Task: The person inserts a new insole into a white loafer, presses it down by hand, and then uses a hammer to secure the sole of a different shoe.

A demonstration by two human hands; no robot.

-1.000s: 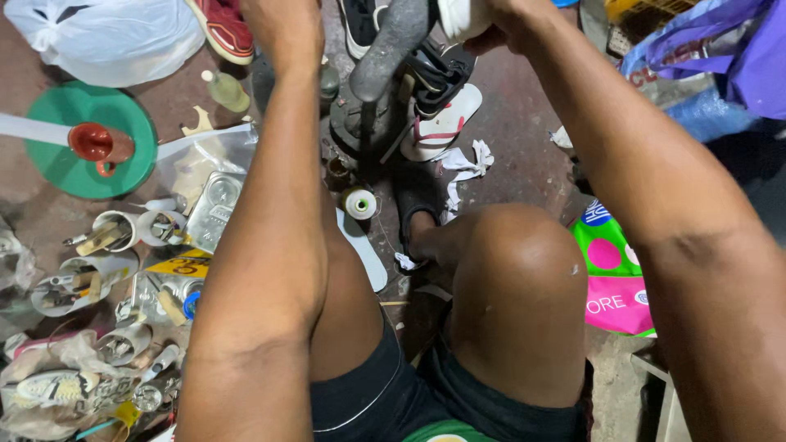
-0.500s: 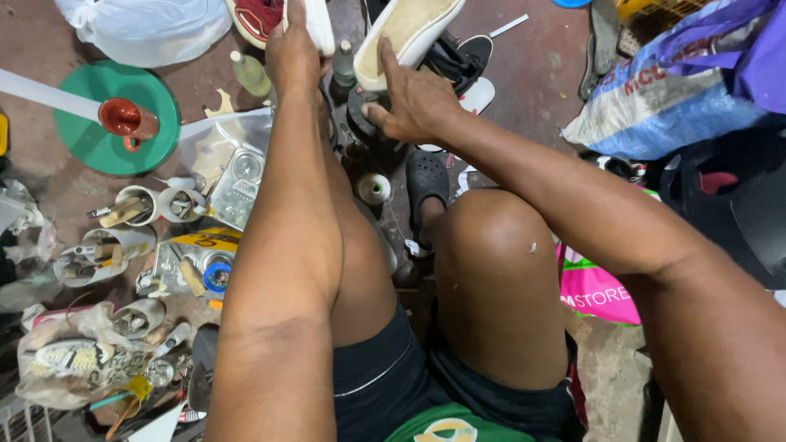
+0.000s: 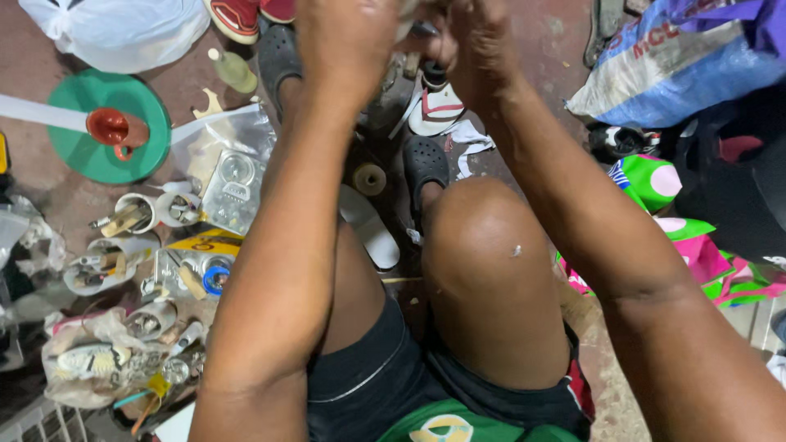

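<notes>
Raised both hands above knee (image 3: 491, 270) | left hand (image 3: 348, 41), right hand (image 3: 475, 49) closed together on unidentifiable object | likely for close work

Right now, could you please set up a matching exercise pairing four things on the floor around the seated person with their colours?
Things:
1. round lid
2. plastic bag
3. small cup
4. clog

Colours:
A. white
B. black
C. green
D. red

Pairs: 1-C, 2-A, 3-D, 4-B
</notes>
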